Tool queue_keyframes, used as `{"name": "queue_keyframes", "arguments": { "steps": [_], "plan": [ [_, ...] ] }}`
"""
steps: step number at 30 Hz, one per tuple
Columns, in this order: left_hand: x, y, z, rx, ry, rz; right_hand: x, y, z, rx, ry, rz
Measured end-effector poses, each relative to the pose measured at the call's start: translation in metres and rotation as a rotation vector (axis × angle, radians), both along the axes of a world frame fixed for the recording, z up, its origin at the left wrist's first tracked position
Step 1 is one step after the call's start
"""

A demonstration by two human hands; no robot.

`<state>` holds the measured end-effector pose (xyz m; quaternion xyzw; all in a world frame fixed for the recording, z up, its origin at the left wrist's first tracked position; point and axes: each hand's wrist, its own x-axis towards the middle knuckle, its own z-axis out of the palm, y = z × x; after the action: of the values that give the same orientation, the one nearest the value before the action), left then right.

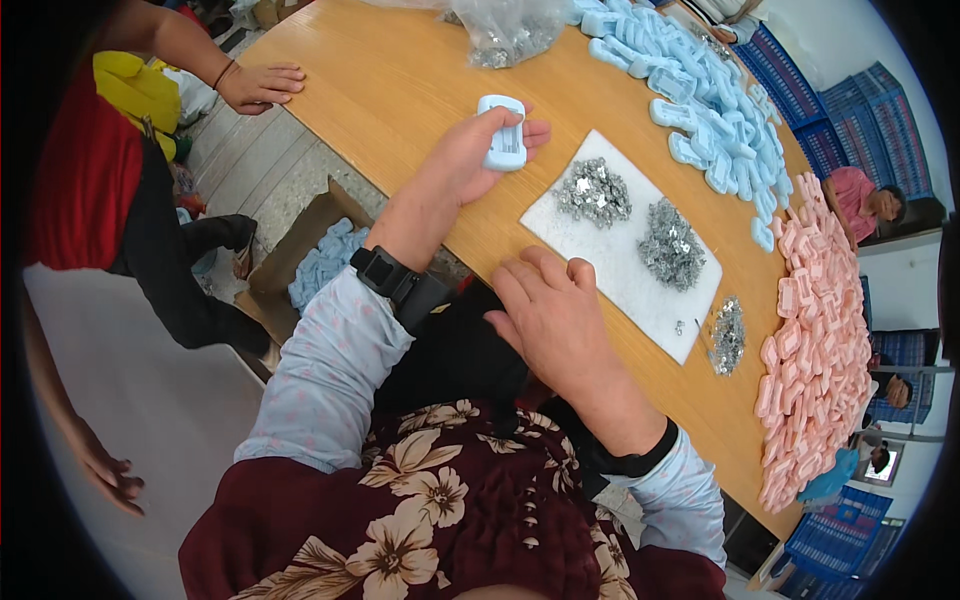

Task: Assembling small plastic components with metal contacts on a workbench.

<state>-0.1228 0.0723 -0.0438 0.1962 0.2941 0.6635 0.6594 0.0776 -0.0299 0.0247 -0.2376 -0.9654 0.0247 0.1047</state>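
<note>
Head: wooden table (pixel 400 90), grey floor (pixel 255 165); left hand (pixel 468 152) clamps blue casing (pixel 508 158), right hand (pixel 552 318) unclenched.

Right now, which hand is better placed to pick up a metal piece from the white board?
Probably the right hand: it lies at the board's near edge, near the metal heaps, with nothing visible in it. The left hand holds a blue casing.

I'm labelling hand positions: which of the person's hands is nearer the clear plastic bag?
Left. The left hand, holding a blue piece, is short of the bag; the right hand is farther back, beside the white mat.
</note>
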Motion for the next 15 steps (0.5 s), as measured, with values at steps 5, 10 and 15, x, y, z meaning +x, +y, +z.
{"name": "queue_keyframes", "arguments": {
  "steps": [5, 10, 15],
  "plan": [
    [0.001, -0.001, 0.002, 0.029, -0.013, 0.005, 0.030, -0.009, -0.018, 0.027, 0.088, 0.079],
    [-0.001, 0.007, -0.002, 0.064, -0.014, -0.040, 0.060, -0.014, -0.027, -0.145, 0.320, -0.001],
    [-0.005, 0.005, 0.000, 0.001, -0.027, -0.005, 0.121, -0.020, -0.018, -0.159, 0.443, -0.281]
  ]
}}
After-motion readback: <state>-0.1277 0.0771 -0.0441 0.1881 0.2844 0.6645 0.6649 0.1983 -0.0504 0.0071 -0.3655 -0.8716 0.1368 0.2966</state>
